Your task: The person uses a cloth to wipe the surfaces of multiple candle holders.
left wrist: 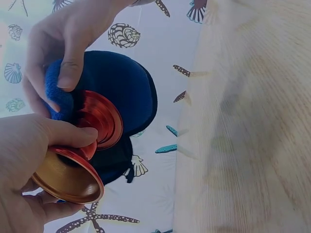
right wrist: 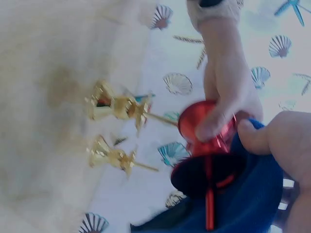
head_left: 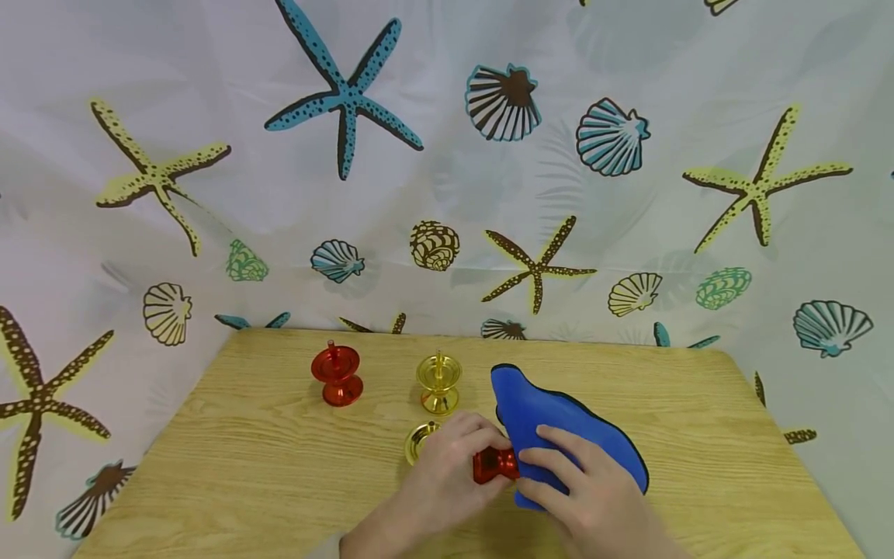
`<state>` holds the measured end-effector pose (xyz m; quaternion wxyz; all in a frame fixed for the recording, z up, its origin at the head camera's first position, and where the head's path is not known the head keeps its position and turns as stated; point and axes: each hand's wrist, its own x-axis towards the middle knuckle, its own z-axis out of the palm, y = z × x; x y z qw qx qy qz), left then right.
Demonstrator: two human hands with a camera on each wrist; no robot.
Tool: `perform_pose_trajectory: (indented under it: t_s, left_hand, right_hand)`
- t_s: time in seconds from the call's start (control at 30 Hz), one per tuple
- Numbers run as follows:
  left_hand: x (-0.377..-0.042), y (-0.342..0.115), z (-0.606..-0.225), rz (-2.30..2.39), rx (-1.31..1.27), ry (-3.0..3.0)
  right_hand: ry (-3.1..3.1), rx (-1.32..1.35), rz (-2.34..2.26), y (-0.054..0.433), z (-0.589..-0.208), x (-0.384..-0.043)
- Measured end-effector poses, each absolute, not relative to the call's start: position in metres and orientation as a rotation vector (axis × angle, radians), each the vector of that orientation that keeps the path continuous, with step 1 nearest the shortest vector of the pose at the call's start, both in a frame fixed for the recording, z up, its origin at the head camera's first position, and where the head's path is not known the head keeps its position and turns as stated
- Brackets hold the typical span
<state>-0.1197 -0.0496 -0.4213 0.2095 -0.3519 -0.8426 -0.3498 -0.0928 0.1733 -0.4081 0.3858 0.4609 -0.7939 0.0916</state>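
My left hand [head_left: 443,473] grips a red metal candle holder [head_left: 493,465] tipped on its side above the table. In the left wrist view the hollow, gold-coloured underside of its base [left wrist: 73,179] shows, with my thumb along the stem. A blue cloth [head_left: 559,423] with a black edge is in my right hand [head_left: 597,497], its fingers bent over the fabric. That cloth lies against the holder's dish end. From the right wrist, the dish and its thin spike [right wrist: 209,208] stick out beside the cloth, which my right thumb pinches.
Another red candle holder [head_left: 338,373] stands upright at the back left of the wooden table [head_left: 265,466]. A gold candle holder [head_left: 439,378] stands near the middle, and a second gold one [head_left: 416,444] is partly hidden behind my left hand. A shell-and-starfish patterned curtain [head_left: 433,194] surrounds the table.
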Motion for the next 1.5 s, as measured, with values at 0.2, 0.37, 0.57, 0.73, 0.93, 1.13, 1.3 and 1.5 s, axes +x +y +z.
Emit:
perform_pose_trajectory:
  t_s: [0.2,0.37,0.57,0.73,0.93,1.13,1.3,1.5]
  left_hand:
    - [-0.12,-0.05,-0.42,-1.018,-0.958,-2.366]
    - [-0.12,-0.05,-0.419,-1.001,-0.988,-2.363]
    - [-0.121,-0.051,-0.421,-0.933,-1.007,-2.343]
    - [-0.12,-0.052,-0.424,-0.883,-1.025,-2.289]
    - [-0.121,-0.053,-0.426,-0.843,-1.048,-2.237]
    - [-0.119,-0.053,-0.427,-0.833,-1.062,-2.223]
    - [-0.117,-0.053,-0.426,-0.853,-1.058,-2.256]
    - [-0.115,-0.053,-0.425,-0.833,-1.051,-2.316]
  right_hand:
    - [-1.972,1.078,0.126,0.165,-0.418,-0.084]
    - [-2.018,1.047,0.192,0.166,-0.414,-0.086]
    - [-2.139,1.073,0.331,0.171,-0.399,-0.095]
    - [-2.295,1.05,0.5,0.173,-0.389,-0.104]
    - [-2.522,1.006,0.708,0.177,-0.383,-0.115]
    - [-2.681,1.084,0.96,0.184,-0.379,-0.131]
    - [-2.753,1.149,1.16,0.188,-0.375,-0.142]
    - [-2.754,1.156,1.155,0.186,-0.376,-0.139]
